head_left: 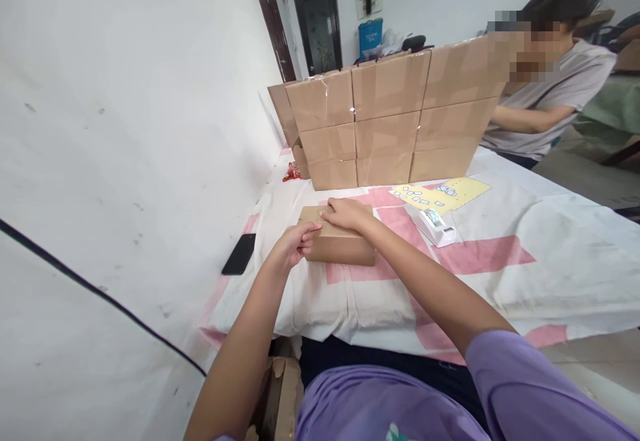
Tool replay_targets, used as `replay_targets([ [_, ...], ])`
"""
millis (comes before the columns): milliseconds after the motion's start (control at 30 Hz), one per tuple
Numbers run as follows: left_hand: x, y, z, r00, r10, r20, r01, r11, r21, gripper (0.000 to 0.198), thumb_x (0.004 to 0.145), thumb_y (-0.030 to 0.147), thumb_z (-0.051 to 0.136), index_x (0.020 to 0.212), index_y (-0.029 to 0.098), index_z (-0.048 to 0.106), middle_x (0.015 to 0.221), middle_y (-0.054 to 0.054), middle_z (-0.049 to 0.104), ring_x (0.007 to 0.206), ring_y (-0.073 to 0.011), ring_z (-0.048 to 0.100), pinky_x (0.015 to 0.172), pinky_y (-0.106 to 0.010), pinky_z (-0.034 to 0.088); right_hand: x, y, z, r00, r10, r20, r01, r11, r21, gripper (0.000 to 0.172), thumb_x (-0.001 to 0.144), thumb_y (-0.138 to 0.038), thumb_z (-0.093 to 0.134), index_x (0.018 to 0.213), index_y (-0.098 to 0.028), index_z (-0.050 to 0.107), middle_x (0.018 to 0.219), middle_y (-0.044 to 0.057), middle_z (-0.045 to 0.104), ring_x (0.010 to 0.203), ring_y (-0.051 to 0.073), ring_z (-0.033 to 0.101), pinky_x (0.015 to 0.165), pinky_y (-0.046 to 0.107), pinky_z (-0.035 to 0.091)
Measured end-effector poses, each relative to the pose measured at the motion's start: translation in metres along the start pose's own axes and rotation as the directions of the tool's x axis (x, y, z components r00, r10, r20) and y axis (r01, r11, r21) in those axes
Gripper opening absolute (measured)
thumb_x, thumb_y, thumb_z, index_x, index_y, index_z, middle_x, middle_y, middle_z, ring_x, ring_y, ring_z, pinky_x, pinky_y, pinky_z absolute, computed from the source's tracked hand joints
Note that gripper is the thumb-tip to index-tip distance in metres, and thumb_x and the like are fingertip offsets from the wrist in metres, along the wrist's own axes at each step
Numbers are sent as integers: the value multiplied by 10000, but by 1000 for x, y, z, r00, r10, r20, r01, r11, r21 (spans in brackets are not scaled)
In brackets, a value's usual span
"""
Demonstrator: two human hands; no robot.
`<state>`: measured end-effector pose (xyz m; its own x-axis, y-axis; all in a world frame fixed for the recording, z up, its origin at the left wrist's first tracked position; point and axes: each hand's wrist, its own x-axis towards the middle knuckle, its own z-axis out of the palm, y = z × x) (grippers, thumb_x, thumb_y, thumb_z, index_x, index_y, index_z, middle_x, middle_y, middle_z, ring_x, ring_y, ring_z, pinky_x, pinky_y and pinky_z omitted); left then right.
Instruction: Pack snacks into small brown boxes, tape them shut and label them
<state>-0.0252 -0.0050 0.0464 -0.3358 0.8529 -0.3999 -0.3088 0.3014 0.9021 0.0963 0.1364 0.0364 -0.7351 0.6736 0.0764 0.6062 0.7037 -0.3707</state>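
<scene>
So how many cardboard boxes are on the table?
12: one box touched by left hand and right hand, nine in a three-by-three stack, two at its left end. More may hide.

- The scene is lit brightly and evenly by soft, diffuse light; no single source is seen; the white wall (pixel 125 127) at left is rendered pale and nearly washed out.
- Only faint, soft-edged shadows are cast; the near face of the small carton (pixel 340 244) is left slightly darker; a deeper band is seen under the near edge of the cloth (pixel 550 261).
- Small glints are caught on the tape of the stacked boxes (pixel 385 121) further back.
- Strong wide-angle distortion is shown; the black cable (pixel 95 287) on the wall is bowed; the door frame (pixel 273 17) is tilted.
- The middle is kept sharp; a patch at far right is pixelated; the near sleeve (pixel 525 387) is slightly softened.
</scene>
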Motion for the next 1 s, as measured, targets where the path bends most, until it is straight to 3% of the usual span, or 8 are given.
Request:
replay_targets([
  [267,-8,6,-7,1000,-3,-16,5,990,141,240,804,357,694,817,118,679,453,126,251,380,-35,143,385,-196,98,-3,-1,-3,1000,9,10,-9,999,31,426,959,-575,473,1079,-197,627,1119,140,737,998,321,674,770,370,462],
  [400,-15,1,-14,982,167,-84,-135,943,303,290,788,398,690,859,118,713,466,101,291,405,-64,200,420,-229,152,-4,-2,-4,1000,9,16,-10,999,30,436,958,-583,471,1084,-194,623,1121,146,736,998,324,675,775,372,459],
  [467,-15,-4,-16,934,327,-146,-245,881,405,298,797,390,685,963,146,719,485,76,360,437,-93,290,460,-242,218,-4,-2,-4,1000,6,15,-6,1000,23,442,960,-586,465,1088,-192,620,1125,151,735,1004,331,675,781,379,459],
  [533,-11,-8,-15,850,491,-191,-334,783,525,335,810,372,674,1092,194,711,544,41,466,522,-137,413,538,-262,308,-3,-1,-3,1000,4,10,-5,1000,15,453,961,-593,460,1090,-190,619,1120,155,737,1008,337,676,788,383,459],
  [633,-3,-15,-11,720,677,-155,-411,595,690,363,799,336,687,1153,265,726,808,-44,639,844,-234,569,768,-336,410,0,1,0,1000,-5,-2,5,1000,9,461,964,-599,454,1086,-187,621,1110,156,740,1008,336,677,795,381,462],
  [733,4,-25,-7,643,765,-17,-456,401,794,309,788,334,723,1092,318,771,1196,-88,660,1211,-324,486,1011,-450,332,3,3,3,1000,-21,6,21,1000,9,459,967,-592,451,1092,-183,618,1113,161,738,1011,336,677,803,383,463],
  [867,11,-48,-7,540,817,201,-388,30,921,265,937,408,600,1141,360,763,1349,-59,652,1269,-344,450,1030,-527,269,4,3,3,1000,-18,19,18,1000,7,462,969,-582,452,1118,-176,614,1146,171,728,1033,342,669,833,394,461],
  [1000,16,-71,-8,418,886,199,-330,-56,942,308,988,431,534,1194,336,743,1351,-62,669,1255,-335,472,1010,-518,273,3,1,2,1000,-13,24,13,1000,15,452,961,-580,476,1125,-183,618,1166,159,720,1040,337,659,851,392,459],
])
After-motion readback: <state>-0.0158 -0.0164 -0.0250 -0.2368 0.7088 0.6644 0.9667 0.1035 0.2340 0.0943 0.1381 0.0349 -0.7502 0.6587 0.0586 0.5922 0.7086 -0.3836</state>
